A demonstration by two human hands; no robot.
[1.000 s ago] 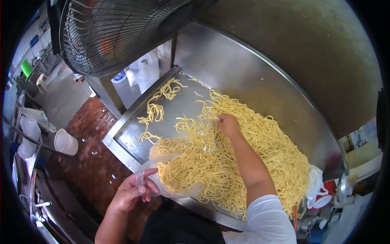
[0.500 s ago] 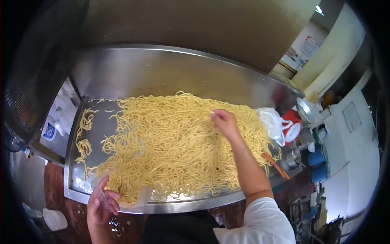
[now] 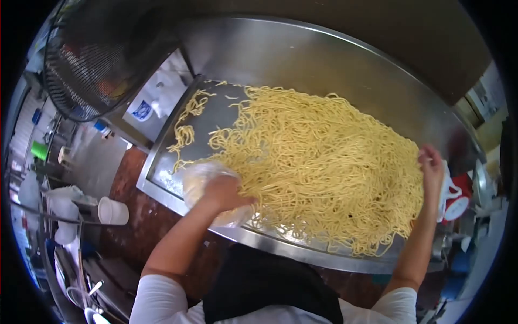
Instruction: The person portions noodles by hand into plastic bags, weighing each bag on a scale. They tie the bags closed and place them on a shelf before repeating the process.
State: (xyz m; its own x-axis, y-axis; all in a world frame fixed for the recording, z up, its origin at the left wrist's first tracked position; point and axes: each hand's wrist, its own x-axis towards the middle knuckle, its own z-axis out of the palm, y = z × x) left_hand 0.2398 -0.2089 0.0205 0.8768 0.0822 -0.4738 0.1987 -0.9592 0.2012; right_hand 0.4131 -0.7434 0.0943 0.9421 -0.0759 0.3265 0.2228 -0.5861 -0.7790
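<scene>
A thick layer of yellow noodles (image 3: 324,156) covers much of a steel worktable (image 3: 216,110) with a raised rim. At the table's front left, my left hand (image 3: 224,193) grips a puffed clear plastic bag (image 3: 195,181), its thumb pointing right towards the noodles. What the bag holds is hard to make out. My right hand (image 3: 430,162) is at the right end of the noodles, fingers loosely bent and slightly apart, with nothing visible in them. Just beside it are white plastic bags (image 3: 449,189), partly hidden by the hand and forearm.
A red container (image 3: 462,186) and a metal bowl (image 3: 479,178) stand past the right end. A black mesh fan guard (image 3: 97,81) looms at upper left. On the wet floor stands a white bucket (image 3: 113,210). A tall steel backsplash (image 3: 302,59) closes the far side.
The view has swung left. My right hand has left the middle of the noodles for the right end by the white bags. My left hand has moved over the table edge, the clear bag now puffed out.
</scene>
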